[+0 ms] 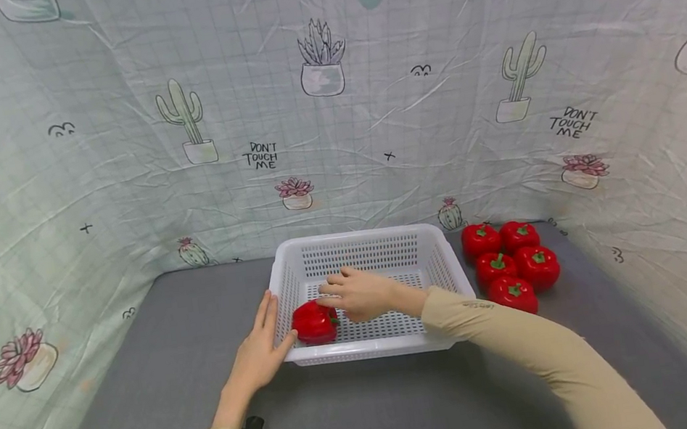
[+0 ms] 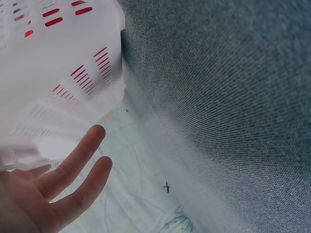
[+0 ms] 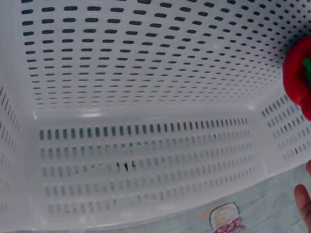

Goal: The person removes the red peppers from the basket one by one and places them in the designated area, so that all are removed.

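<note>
A white perforated plastic basket (image 1: 375,345) stands on the grey table, a red bell pepper (image 1: 315,323) with a green stem lying at its left end. Over the basket reaches my right hand (image 1: 364,295), its fingers stretched left just above the pepper. In the right wrist view, fingertips (image 3: 302,201) show at the right edge, apart from the bell pepper (image 3: 295,80). My left hand (image 1: 260,351) rests at the basket's left front corner, thumb near the rim and fingers along the outer side. The left wrist view shows two nearly straight fingers (image 2: 80,165) beside the basket wall (image 2: 63,73).
Several red bell peppers (image 1: 537,266) with green stems cluster on the table right of the basket, partly behind my right sleeve (image 1: 527,350). A cactus-printed cloth (image 1: 336,164) hangs behind and on both sides of the grey table (image 1: 372,416).
</note>
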Motion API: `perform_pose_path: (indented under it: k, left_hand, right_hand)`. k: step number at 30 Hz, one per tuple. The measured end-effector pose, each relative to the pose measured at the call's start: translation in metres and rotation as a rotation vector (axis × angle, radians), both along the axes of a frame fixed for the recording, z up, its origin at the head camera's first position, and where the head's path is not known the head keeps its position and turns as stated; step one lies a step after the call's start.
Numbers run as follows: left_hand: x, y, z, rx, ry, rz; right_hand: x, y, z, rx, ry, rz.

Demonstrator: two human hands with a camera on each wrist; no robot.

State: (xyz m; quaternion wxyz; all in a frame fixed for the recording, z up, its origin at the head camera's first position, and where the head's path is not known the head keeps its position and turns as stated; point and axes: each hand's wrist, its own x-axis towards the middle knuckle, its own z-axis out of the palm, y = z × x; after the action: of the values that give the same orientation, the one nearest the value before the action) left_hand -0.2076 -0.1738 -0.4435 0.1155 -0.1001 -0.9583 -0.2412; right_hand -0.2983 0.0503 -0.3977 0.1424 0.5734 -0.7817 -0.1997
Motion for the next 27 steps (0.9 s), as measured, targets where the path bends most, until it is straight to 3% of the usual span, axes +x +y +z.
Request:
perform_pose_path:
  k: [17,27]
  left_hand:
    - [-0.001,0.0,-0.001,-0.007,0.003,0.002]
    - [0.0,0.0,-0.001,-0.013,0.004,0.008]
  right_hand:
    - [0.001,-0.013,-0.017,0.097,-0.006,-0.005]
    - [0.002,-0.014,-0.025,0.079,0.004,-0.013]
